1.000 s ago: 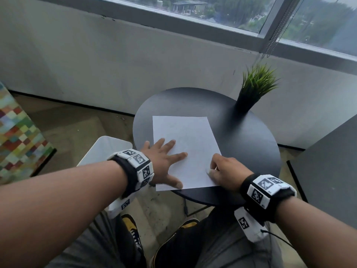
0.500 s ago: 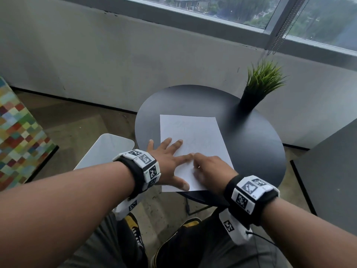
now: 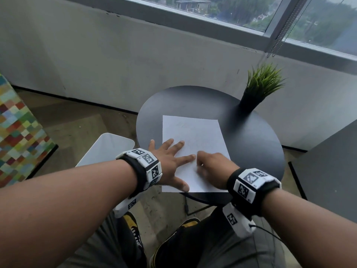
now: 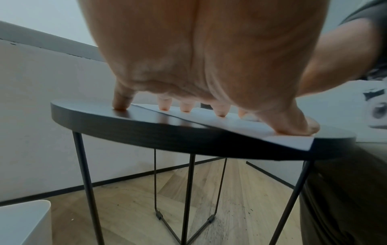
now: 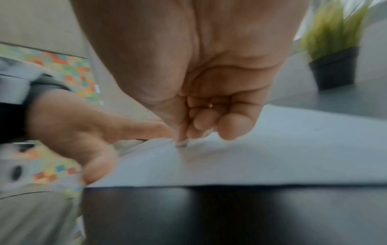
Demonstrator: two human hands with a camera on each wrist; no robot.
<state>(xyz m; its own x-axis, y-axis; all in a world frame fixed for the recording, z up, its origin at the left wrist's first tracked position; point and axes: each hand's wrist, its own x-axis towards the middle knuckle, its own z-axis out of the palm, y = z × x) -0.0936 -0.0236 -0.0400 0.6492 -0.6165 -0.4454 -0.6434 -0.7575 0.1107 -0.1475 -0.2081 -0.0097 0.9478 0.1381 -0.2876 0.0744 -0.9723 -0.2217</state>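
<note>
A white sheet of paper (image 3: 193, 132) lies flat on the round black table (image 3: 251, 142), its near left corner just past the rim. My left hand (image 3: 170, 161) is spread on the sheet's left part, fingertips (image 4: 186, 108) and thumb pressing down, little finger on the bare tabletop (image 4: 146, 131). My right hand (image 3: 212, 165) rests on the paper (image 5: 293, 149) beside the left index finger, its fingers (image 5: 236, 127) curled into the palm. A small grey tip shows under its thumb; I cannot tell what it is.
A potted green plant (image 3: 258, 88) stands at the table's far right edge. A white bin-like object (image 3: 108, 149) stands on the floor to the left, a chequered colourful seat (image 3: 17, 140) further left, dark furniture (image 3: 328, 171) to the right. My knees are under the near rim.
My right hand has slid left across the paper from its right edge to beside the left index finger. The left hand has stayed spread on the sheet.
</note>
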